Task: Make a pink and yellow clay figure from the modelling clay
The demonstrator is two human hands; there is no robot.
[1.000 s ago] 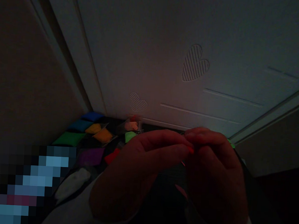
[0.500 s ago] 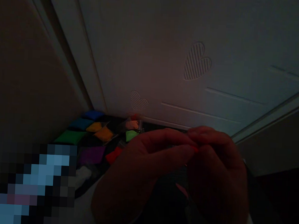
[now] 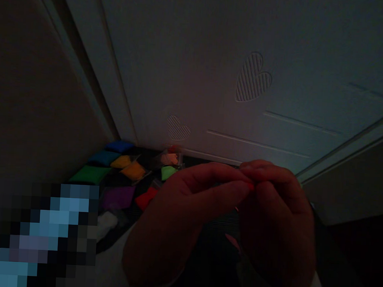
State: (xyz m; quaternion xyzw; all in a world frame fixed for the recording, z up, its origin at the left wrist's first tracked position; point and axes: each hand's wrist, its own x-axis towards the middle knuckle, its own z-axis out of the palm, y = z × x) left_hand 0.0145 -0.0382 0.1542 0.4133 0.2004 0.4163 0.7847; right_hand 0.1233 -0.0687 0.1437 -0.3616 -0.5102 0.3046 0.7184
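Between the fingertips of both hands sits a small piece of red modelling clay (image 3: 251, 187), mostly covered by the fingers. My left hand (image 3: 177, 220) pinches it from the left with thumb and forefinger. From the right, my right hand (image 3: 280, 221) meets it with bent fingers and thumb closed on it. The fingertips of the two hands touch. Under and left of my left wrist lie a red clay packet (image 3: 146, 197), a purple packet (image 3: 118, 197) and a white lump in a clear bag (image 3: 106, 224). The light is very dim.
More packets lie along the wall: green (image 3: 90, 174), blue (image 3: 119, 146), orange (image 3: 134, 171), light green (image 3: 169, 173) and peach (image 3: 169, 159). A pale panel (image 3: 198, 75) with carved hearts rises behind. A pink pointed piece (image 3: 232, 240) shows below the hands. A pixelated patch hides the lower left.
The fingers have shifted slightly around the red clay, and my left wrist has moved a little to the right. Both hands keep their pinch; the packets stay put.
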